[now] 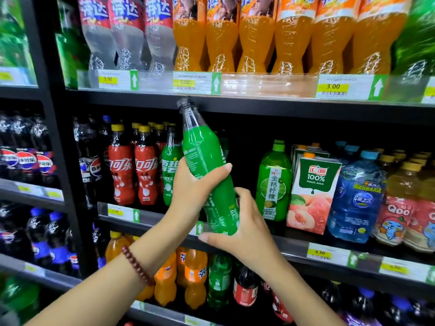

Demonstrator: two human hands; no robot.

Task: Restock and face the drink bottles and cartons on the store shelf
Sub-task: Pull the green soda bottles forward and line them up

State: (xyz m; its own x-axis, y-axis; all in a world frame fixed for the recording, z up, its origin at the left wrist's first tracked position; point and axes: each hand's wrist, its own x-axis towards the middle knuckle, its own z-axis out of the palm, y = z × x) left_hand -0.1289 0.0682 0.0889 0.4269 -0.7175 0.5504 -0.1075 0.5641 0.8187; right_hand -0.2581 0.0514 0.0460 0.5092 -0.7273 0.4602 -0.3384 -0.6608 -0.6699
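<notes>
Green bottle [207,170], green liquid inside, tilted in both hands' grip.

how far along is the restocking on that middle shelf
Done: cola bottles and the peach juice carton stand label-forward. In hand: the left hand and right hand grip a tilted green bottle in front of the shelf. Left: standing it in the gap beside the lime drink bottle.

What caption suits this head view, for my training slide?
Both hands, left hand and right hand, grip a tilted green bottle before the middle shelf.
</notes>
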